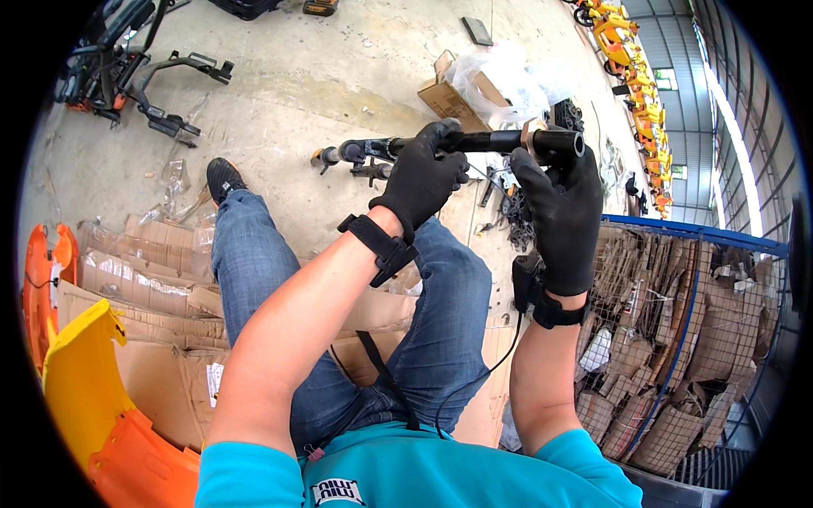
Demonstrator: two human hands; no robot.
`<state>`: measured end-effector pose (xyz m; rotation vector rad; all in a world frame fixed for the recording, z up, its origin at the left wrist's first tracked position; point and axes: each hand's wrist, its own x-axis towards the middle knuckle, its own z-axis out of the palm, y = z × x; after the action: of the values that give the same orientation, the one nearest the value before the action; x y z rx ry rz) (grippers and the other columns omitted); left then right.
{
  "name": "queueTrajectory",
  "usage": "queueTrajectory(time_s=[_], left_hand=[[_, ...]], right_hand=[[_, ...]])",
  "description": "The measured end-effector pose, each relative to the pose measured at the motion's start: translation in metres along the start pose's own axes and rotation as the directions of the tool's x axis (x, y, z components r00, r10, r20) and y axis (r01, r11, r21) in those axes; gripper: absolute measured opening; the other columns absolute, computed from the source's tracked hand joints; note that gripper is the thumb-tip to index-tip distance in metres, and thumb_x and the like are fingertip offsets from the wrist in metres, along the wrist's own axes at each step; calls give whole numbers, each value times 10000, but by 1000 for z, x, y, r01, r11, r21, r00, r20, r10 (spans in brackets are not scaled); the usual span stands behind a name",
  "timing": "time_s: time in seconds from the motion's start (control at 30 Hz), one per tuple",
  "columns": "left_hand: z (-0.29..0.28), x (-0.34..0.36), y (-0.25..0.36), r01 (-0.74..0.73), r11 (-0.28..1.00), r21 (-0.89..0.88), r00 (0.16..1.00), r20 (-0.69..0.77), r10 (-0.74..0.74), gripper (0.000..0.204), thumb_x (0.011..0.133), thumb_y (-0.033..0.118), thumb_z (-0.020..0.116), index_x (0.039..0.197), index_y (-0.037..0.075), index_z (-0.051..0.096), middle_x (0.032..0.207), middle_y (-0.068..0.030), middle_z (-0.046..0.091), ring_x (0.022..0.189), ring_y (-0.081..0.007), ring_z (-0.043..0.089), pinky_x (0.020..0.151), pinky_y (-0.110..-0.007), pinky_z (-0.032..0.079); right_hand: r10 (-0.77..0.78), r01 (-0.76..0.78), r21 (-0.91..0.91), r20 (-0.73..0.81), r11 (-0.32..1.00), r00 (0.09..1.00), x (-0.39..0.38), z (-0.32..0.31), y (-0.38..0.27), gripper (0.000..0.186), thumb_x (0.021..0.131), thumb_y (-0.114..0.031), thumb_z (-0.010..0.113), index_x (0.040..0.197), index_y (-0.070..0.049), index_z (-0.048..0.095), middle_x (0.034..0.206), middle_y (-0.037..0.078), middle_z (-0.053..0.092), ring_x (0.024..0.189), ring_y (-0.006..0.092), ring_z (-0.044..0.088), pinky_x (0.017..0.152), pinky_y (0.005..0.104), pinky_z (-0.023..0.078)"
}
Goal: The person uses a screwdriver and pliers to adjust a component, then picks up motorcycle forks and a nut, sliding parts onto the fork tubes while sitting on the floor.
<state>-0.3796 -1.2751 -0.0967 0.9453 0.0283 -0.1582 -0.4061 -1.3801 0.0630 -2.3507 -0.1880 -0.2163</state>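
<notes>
A black front fork (487, 141) with a long tube lies crosswise in front of me, raised above the floor. Its two legs, with metal ends, point left, and its hollow tube end faces right. My left hand (423, 173), in a black glove, is closed around the tube near the legs. Gloved in black too, my right hand (566, 195) grips the tube by its right end, thumb up beside a brown ring (528, 135) that encircles the tube. The right fingers are partly hidden behind the tube.
An open cardboard box (461, 100) with clear plastic stands beyond my hands. At right is a wire-mesh cage (644, 339) full of flattened cardboard. Orange and yellow panels (127, 406) lie at left, near cardboard sheets (152, 288). A black frame (127, 76) stands far left.
</notes>
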Motion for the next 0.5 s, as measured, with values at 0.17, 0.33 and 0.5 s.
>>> queueTrajectory(time_s=[0.17,0.33,0.5], left_hand=[[0,1,-1,8,1000,-4,1000,14,-8,460,890,30,588,1332,-39,479,1042,-131,659,824,-149,672,731,-278,569],[0,0,1,27,999,-17,1000,3,-27,456,894,38,589,1331,-36,482,1046,-128,659,835,-144,668,736,-276,566],[4,-3,5,-12,1000,1,1000,0,12,444,893,37,582,1322,-39,493,1046,-116,658,860,-129,656,749,-267,560]], right_hand=[[-94,88,143,35,986,995,6,-3,11,431,827,-76,762,1218,-3,597,1034,61,657,889,113,594,798,260,488],[21,-24,93,36,995,999,8,-4,8,398,821,-87,776,1176,-6,614,998,44,657,876,97,578,764,250,481],[-11,10,-11,-56,1000,998,0,5,3,290,828,-101,776,1059,-24,620,868,16,623,734,76,542,639,235,446]])
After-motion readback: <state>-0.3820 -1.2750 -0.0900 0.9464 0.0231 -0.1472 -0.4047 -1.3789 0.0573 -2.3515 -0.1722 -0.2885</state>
